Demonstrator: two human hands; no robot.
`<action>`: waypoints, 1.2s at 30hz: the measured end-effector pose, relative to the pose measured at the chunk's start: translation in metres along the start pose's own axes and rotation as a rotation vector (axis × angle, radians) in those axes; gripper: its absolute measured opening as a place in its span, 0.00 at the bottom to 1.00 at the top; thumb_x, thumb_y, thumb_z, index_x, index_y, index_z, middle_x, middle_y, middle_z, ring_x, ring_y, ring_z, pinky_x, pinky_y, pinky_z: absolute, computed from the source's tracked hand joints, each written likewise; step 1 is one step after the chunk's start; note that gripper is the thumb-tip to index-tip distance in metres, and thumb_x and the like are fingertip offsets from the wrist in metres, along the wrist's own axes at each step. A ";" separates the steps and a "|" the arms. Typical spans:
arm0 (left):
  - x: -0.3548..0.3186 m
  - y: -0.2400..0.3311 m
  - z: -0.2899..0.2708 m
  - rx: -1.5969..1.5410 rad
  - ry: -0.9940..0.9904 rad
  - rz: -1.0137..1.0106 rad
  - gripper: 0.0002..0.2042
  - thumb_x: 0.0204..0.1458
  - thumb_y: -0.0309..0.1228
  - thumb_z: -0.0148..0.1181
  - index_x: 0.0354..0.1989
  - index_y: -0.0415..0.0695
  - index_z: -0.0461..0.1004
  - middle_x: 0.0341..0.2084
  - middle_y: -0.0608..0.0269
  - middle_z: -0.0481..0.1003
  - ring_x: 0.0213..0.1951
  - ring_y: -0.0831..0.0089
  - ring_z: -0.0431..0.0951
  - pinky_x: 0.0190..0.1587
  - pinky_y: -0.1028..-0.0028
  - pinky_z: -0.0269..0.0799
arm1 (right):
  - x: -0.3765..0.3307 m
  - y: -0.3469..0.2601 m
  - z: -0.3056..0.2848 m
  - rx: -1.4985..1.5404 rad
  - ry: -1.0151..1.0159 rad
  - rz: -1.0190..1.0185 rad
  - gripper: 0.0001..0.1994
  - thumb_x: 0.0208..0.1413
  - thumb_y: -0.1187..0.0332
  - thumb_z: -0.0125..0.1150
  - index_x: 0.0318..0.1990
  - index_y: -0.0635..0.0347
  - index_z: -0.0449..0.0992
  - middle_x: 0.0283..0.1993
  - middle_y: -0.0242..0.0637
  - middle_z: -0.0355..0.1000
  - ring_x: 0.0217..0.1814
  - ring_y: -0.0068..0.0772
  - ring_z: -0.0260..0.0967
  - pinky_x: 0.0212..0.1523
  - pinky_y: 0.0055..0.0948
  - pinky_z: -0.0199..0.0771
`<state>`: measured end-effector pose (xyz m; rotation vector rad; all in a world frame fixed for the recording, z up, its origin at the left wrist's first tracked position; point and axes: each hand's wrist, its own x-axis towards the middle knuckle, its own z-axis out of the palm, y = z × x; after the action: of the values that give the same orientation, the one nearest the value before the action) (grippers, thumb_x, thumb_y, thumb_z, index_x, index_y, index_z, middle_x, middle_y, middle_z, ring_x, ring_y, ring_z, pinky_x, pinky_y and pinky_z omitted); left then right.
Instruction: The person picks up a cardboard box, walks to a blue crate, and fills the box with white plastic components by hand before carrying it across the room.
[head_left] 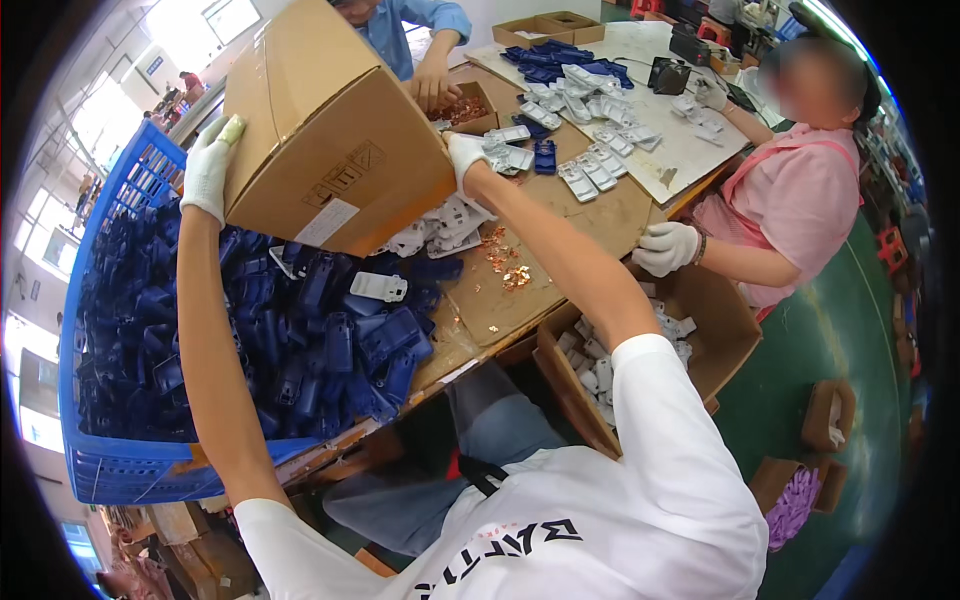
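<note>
Cardboard box (340, 180), one and large, is held up in the air above the table (620, 225), tilted over the near side of a single blue crate (110, 445). Its taped face looks up and to the left, while the side with the printed symbols and one white label (327, 223) turns toward the wearer. The edge between those two faces slants from near the left hand (207, 172) up to the right; foreshortening keeps me from telling which way its long axis runs.

Both gloved hands press the carton from opposite sides, the right hand (467, 158) at its right edge; some of their fingers are hidden from me.

Blue housings (300, 330) fill the crate, too many to count, with two pale pieces lying among them. One small carton of copper-coloured parts (465, 108) sits beyond, and one open carton (715, 330) of white pieces stands below the table edge. Two co-workers are at the table, one in blue, one in pink (800, 190).
</note>
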<state>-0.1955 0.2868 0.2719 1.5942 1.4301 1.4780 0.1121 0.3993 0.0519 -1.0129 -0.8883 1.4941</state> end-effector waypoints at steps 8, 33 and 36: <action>-0.004 -0.007 -0.022 0.079 0.015 -0.017 0.27 0.52 0.41 0.60 0.56 0.34 0.67 0.48 0.54 0.73 0.46 0.71 0.74 0.48 0.76 0.68 | -0.032 0.000 0.036 0.283 -0.085 0.070 0.21 0.62 0.55 0.43 0.51 0.61 0.71 0.46 0.36 0.74 0.43 0.31 0.73 0.41 0.31 0.73; -0.199 0.172 -0.053 -0.221 0.167 0.226 0.21 0.60 0.38 0.51 0.57 0.39 0.67 0.52 0.57 0.70 0.51 0.71 0.72 0.54 0.77 0.65 | -0.229 -0.146 0.068 0.404 0.022 -0.524 0.14 0.60 0.58 0.50 0.36 0.60 0.75 0.32 0.33 0.74 0.32 0.26 0.73 0.30 0.28 0.73; -0.254 0.171 -0.087 -0.235 0.082 0.377 0.20 0.60 0.28 0.46 0.61 0.40 0.62 0.56 0.55 0.66 0.53 0.68 0.71 0.53 0.73 0.67 | -0.275 -0.173 0.067 0.218 -0.037 -0.870 0.15 0.61 0.62 0.50 0.36 0.67 0.74 0.26 0.31 0.71 0.29 0.25 0.69 0.27 0.27 0.67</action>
<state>-0.1782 -0.0195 0.3548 1.7326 0.9838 1.8653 0.1288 0.1520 0.2730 -0.3428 -0.9891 0.8349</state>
